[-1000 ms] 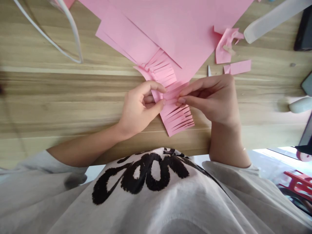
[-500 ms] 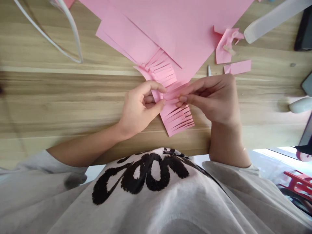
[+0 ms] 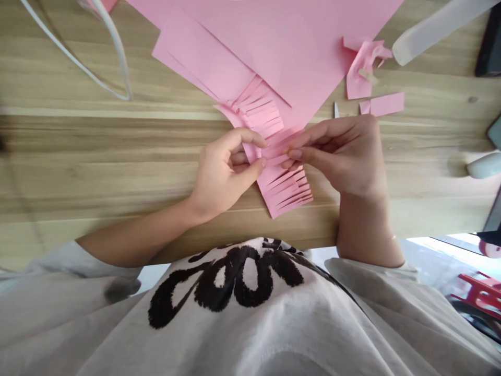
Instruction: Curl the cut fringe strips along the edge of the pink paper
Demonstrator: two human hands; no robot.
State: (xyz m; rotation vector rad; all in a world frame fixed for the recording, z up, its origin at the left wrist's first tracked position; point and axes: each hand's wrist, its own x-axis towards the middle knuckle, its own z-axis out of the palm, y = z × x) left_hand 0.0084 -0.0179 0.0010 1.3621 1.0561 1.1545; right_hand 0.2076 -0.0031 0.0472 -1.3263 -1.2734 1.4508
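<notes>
A fringed pink paper strip [image 3: 284,194] lies slantwise on the table, its right side cut into many narrow tabs. My left hand [image 3: 225,169] is at the strip's uncut edge, thumb and index finger closed on the paper near its middle. From the right, my right hand [image 3: 340,154] pinches the free ends of the middle tabs between thumb and fingers. The upper tabs [image 3: 264,112] show small curled bits along their base. My fingers hide part of the strip's middle.
Large pink paper sheets [image 3: 305,47] lie beyond the hands. To their right are a crumpled pink scrap [image 3: 360,70], a small pink strip [image 3: 386,104], a pointed metal tip [image 3: 336,109] and a whitish translucent bar [image 3: 434,36]. A white cable [image 3: 117,47] loops at the upper left.
Both hands keep almost the same pose on the fringed strip. The view has shifted very slightly; nothing has been let go or newly taken hold of.
</notes>
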